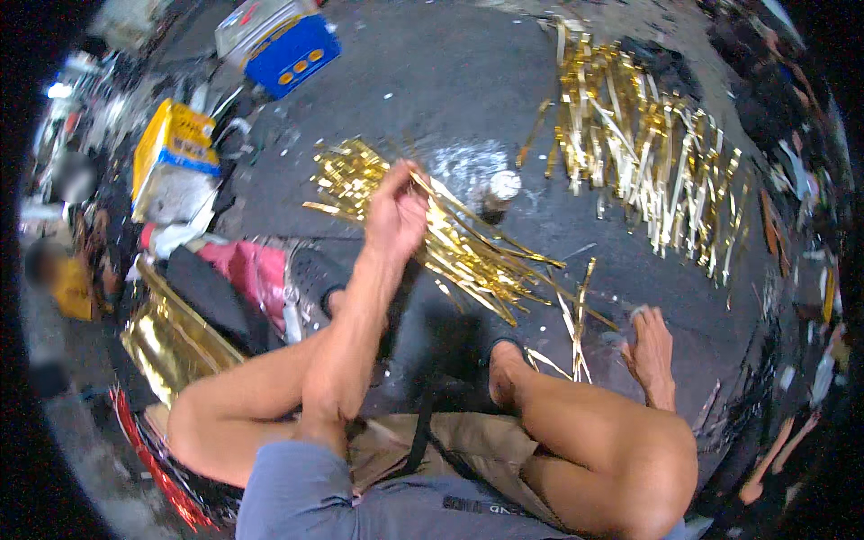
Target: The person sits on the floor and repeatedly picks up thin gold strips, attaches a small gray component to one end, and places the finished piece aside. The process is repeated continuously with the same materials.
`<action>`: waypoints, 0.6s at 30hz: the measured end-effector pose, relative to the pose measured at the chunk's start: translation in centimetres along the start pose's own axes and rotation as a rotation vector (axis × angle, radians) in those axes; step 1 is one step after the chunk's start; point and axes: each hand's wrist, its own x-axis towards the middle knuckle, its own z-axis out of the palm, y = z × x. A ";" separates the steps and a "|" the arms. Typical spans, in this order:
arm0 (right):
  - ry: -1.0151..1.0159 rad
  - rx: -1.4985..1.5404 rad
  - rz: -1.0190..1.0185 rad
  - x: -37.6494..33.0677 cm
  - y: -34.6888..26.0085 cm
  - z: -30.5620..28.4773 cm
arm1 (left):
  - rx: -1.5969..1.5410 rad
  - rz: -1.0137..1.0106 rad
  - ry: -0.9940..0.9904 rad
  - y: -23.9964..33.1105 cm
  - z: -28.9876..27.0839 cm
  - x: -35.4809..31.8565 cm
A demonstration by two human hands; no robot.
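Observation:
My left hand (396, 216) is closed, its fingertips pinching at gold foil strips (472, 261) that lie in a loose bundle on the dark floor. Part of the bundle is covered by the hand. One longer, darker strip runs from the bundle toward my right hand (650, 351). That hand is low at the right, beside my knee, with its fingers curled in. A small greyish thing shows at its fingertips, too blurred to name. Between my right foot and right hand, a few loose foil strips (576, 333) cross one another.
A wide spread of gold strips (643, 144) lies at the far right. Beyond on the left are a blue box (292, 63) and a yellow carton (175, 157). Near my left knee are a gold foil sheet (175, 337), pink material (252, 270) and red strips (157, 468).

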 end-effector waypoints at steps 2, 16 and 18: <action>0.211 0.116 -0.066 3.9 -3.6 -1.6 | 0.008 -0.090 -0.062 -2.9 1.1 -2.9; 0.517 0.726 -0.270 12.2 -15.8 -2.8 | 0.378 -0.149 -0.103 -6.6 7.2 -11.4; 0.526 0.745 -0.261 11.7 -16.0 -2.5 | 0.372 -0.199 -0.063 -6.3 7.5 -11.9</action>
